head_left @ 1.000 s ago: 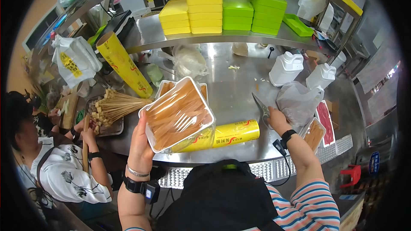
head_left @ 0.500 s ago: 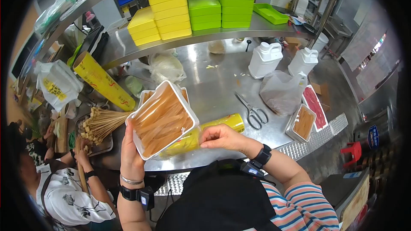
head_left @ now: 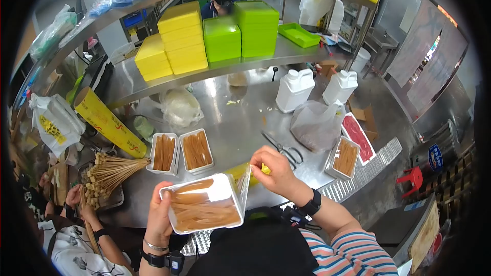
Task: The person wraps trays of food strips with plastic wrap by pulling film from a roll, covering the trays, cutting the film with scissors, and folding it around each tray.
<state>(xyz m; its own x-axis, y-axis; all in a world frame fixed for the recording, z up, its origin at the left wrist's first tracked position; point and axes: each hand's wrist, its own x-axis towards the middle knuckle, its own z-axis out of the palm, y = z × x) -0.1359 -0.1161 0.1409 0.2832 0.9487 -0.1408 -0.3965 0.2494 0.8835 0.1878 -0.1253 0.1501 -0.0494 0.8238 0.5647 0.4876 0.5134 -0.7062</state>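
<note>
My left hand (head_left: 159, 209) grips the left end of a white tray (head_left: 241, 213) of flat brown strips, held tilted above the table's front edge. Glossy cling film (head_left: 208, 190) covers the strips. At the tray's right side, my right hand (head_left: 273, 171) pinches a loose edge of that film, pulled up away from the rim. A yellow cling film roll (head_left: 238, 170) lies behind the tray, partly hidden by my right hand. Scissors (head_left: 292, 157) rest just beyond that hand. Two more trays of strips, a left tray (head_left: 163, 153) and a right tray (head_left: 196, 151), stand farther back.
Bundled skewers (head_left: 120, 171) and an upright yellow roll (head_left: 110, 122) are at left, near a co-worker's hands (head_left: 82, 204). Right: a plastic bag (head_left: 318, 125), white jugs (head_left: 295, 91), a strip tray (head_left: 344, 158) and a red-filled tray (head_left: 359, 138). Yellow boxes (head_left: 181, 36) stand on the shelf.
The tray has come down and closer to my body, turning level lengthwise. My right hand has lifted the film edge off the tray's right side. Two trays behind are now uncovered to view.
</note>
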